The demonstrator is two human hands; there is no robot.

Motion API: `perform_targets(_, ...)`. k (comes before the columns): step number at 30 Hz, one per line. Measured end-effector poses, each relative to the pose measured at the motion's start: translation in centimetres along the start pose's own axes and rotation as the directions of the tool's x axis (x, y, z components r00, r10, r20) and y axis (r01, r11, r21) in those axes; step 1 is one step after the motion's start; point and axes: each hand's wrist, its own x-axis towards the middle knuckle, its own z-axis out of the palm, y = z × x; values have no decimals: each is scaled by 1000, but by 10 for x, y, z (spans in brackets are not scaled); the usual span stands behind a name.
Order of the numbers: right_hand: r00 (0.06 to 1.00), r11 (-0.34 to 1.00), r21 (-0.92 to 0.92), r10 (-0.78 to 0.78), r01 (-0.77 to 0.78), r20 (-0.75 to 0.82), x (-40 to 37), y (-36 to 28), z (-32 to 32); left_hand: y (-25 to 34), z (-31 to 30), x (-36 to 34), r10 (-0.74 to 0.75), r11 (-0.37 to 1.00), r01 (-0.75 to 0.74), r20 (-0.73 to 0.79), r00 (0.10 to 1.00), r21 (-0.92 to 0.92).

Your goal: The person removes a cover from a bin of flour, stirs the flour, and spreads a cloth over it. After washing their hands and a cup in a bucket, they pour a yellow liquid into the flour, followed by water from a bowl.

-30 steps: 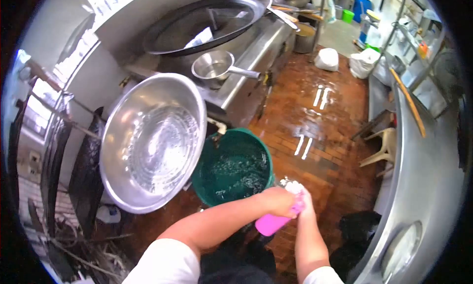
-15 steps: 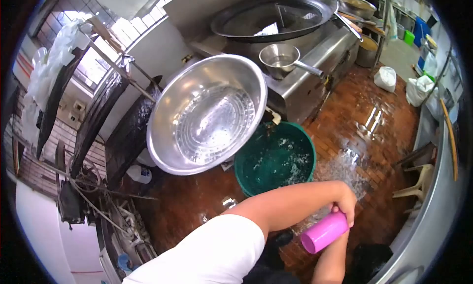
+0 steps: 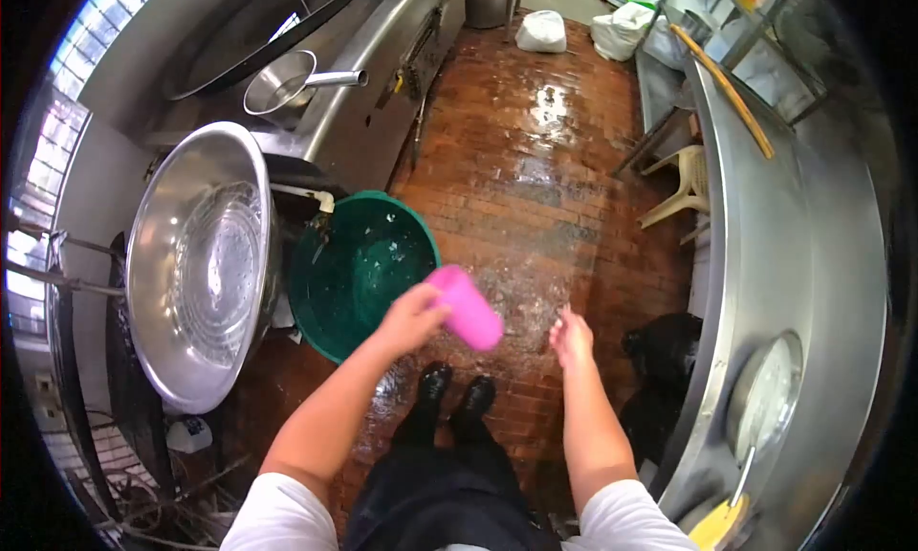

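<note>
My left hand (image 3: pixel 413 321) is closed around a pink plastic cup (image 3: pixel 469 312), which tilts over the brick floor just right of a green tub (image 3: pixel 435 240). A little water and some pale bits show inside the tub. My right hand (image 3: pixel 572 339) is held out over the wet floor, apart from the cup, with its fingers loosely bent and nothing visible in them. Left of the tub, a large metal basin (image 3: pixel 153 264) stands tipped on its side, wet inside.
A metal saucepan (image 3: pixel 282 82) rests on the steel stove (image 3: pixel 354 82) beside a big wok (image 3: pixel 229 54). Along the right runs a steel counter (image 3: pixel 765 226) with a wooden stick (image 3: pixel 722 90) and a metal bowl (image 3: pixel 765 398). A beige plastic stool (image 3: pixel 684 187) stands beneath. White sacks (image 3: pixel 541 32) sit farther back.
My view has swung right and down. The left hand with the cup has come back left toward the tub, and my two hands, close together before, are now apart.
</note>
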Motion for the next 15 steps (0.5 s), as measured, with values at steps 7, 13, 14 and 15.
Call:
perform_targets(7, 915, 884, -275, 313, -379, -255, -34, 87, -157, -159, -130, -18, -586, 601, 237, -218, 780, -764)
perform_targets(13, 869, 564, -665, 247, -489, -429, -59, 134, -192, -286, -131, 10, -773, 257, 411, 69, 631, -875)
perform_targets(14, 891, 557, -696, 261, -454, -372, -57, 136, -185, -300, -129, 19, -772, 243, 437, 101, 628, -866)
perform_targets(15, 909, 552, -722, 276, -417, -314, -56, 136, -173, -329, -136, 25, -819, 278, 391, -4, 574, -877)
